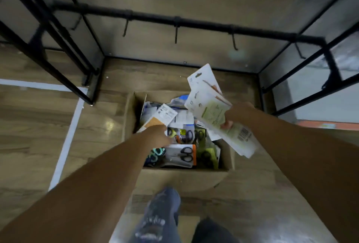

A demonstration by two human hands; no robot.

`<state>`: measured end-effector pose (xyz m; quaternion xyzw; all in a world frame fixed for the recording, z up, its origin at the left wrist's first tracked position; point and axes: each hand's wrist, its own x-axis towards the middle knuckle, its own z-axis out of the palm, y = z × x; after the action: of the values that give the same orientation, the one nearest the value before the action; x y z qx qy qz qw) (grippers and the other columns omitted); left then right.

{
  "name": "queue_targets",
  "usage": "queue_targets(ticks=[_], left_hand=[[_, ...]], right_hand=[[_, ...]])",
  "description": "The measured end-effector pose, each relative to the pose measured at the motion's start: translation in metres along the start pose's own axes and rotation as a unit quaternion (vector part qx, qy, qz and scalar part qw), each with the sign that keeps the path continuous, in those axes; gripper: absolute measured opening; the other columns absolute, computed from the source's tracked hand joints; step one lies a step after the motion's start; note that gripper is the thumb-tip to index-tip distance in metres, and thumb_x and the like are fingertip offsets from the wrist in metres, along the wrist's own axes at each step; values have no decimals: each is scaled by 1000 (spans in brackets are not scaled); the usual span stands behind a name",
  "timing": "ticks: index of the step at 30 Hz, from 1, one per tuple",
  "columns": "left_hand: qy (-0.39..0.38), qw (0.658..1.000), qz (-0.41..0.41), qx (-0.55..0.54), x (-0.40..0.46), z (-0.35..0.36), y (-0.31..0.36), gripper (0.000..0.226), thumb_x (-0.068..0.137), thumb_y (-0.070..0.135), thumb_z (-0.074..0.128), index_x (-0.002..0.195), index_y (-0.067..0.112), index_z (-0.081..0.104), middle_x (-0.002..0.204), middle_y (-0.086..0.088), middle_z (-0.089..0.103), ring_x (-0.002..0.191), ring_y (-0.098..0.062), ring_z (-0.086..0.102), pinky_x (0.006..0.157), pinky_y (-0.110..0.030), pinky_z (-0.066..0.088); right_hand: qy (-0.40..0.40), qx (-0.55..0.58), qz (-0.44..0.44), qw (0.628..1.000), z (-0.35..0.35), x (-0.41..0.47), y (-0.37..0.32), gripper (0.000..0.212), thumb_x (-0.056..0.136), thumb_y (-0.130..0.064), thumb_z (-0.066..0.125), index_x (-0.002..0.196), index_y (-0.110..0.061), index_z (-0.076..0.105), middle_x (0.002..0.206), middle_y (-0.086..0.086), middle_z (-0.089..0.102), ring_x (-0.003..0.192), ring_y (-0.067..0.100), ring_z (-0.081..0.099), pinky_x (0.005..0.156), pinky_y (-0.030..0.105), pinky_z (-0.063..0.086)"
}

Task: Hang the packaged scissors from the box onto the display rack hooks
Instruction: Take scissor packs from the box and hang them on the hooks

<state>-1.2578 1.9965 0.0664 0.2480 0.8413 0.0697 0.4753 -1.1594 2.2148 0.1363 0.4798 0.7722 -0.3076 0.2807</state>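
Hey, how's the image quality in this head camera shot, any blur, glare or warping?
Head view: motion blur smears the rack bar and hooks; the wide lens bows the bar; a glare spot sits on the floor left of the box; the packages in the right hand look soft, print unreadable.

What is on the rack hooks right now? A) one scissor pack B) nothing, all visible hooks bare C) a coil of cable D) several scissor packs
B: every visible hook on the black rack bar hangs bare, while the scissor packs are in the right hand or in the cardboard box, where the left hand reaches.
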Motion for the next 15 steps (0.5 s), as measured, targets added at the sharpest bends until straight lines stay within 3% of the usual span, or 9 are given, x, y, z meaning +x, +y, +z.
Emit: queue_targets(ticks=[4, 7, 10, 11, 13, 15], left_hand=[[-22, 985, 35, -170, -110, -98, 61, 67, 86, 37, 66, 142, 15, 38, 141, -3, 45, 120, -15, 51, 83, -18, 40], [-2, 955, 104, -278, -196, -177, 111, 29, 88, 22, 66, 115, 25, 55, 92, 11, 60, 74, 6, 58, 57, -9, 42], [26, 901, 175, -395, -266, -238, 150, 9, 89, 6, 61, 95, 12, 64, 66, 17, 67, 69, -1, 62, 62, -12, 46], [37, 880, 191, -433, -287, -256, 159, 9, 90, 6, 59, 95, 12, 64, 65, 17, 69, 74, -5, 63, 62, -13, 48], [34, 859, 231, -456, -325, -283, 175, 15, 90, 18, 59, 104, 20, 64, 86, 17, 72, 93, -10, 62, 76, -22, 48], [26, 845, 262, -466, -350, -302, 192, 26, 89, 28, 57, 114, 22, 61, 105, 8, 70, 101, -14, 62, 89, -32, 43]], right_hand=[[17, 64, -47, 997, -103, -121, -46, 31, 57, -11, 87, 66, -17, 58, 55, -1, 62, 45, 13, 59, 39, 17, 40], [30, 109, -101, 988, -178, -218, -86, 31, 60, -19, 87, 67, -21, 57, 57, -6, 60, 46, 7, 57, 35, 15, 37], [43, 184, -179, 966, -232, -298, -111, 25, 66, -15, 84, 67, -20, 60, 52, -12, 63, 42, 2, 58, 33, 10, 37], [40, 228, -199, 952, -248, -320, -115, 21, 67, -12, 82, 68, -20, 63, 55, -11, 66, 44, 0, 60, 38, 10, 41], [41, 300, -229, 925, -272, -358, -120, 18, 67, -13, 81, 79, -21, 70, 75, -10, 72, 66, 2, 68, 57, 16, 50], [60, 330, -280, 900, -291, -383, -123, 25, 69, -10, 79, 89, -22, 71, 80, -12, 73, 76, 1, 68, 60, 15, 51]])
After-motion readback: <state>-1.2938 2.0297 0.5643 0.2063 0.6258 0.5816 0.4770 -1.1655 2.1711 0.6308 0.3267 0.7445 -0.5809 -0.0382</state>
